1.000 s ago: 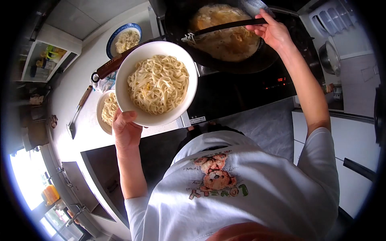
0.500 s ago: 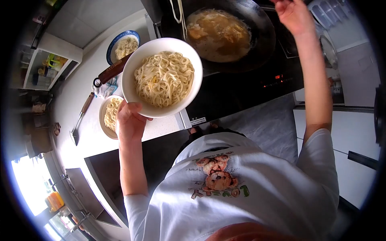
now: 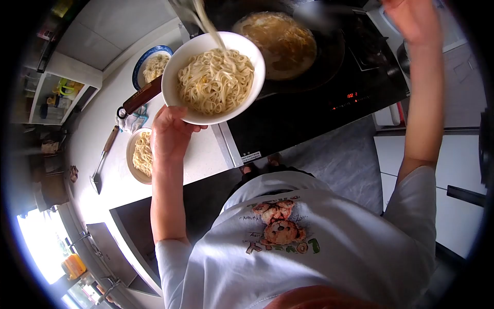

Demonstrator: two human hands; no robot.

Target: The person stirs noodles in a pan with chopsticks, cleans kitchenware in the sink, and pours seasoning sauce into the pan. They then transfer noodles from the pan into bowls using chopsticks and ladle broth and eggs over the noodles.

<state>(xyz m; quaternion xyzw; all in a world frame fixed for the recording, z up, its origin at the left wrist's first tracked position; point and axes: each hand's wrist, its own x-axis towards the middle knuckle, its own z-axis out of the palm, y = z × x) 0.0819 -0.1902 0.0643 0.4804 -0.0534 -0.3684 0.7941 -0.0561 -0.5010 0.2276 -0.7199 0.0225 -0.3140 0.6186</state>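
Observation:
My left hand (image 3: pixel 172 134) is closed on the rim and side of a white bowl (image 3: pixel 171 95), holding it between the counter and the wok. A heap of pale noodles (image 3: pixel 213 85) fills the bowl, and a blurred strand of noodles (image 3: pixel 207 23) hangs into it from the top edge. Beyond the bowl, a dark wok (image 3: pixel 329 62) holds cloudy broth with yellowish bits (image 3: pixel 280 44). My right hand (image 3: pixel 411 20) is raised at the top right, its fingers blurred and cut off by the frame. A smeared greyish shape (image 3: pixel 314 15) shows over the wok's far side.
On the counter at left are a blue-rimmed bowl (image 3: pixel 139 69) of noodles, another noodle bowl (image 3: pixel 133 165), a cloth (image 3: pixel 131 121) and a wooden-handled spatula (image 3: pixel 105 154). A brown handle (image 3: pixel 144 97) sticks out behind the held bowl. The black cooktop (image 3: pixel 298 118) has lit red digits.
The white bowl has moved up and slightly right with my left hand. The hanging noodles now reach into it. My right hand has shifted right, and a blurred greyish shape appears over the wok.

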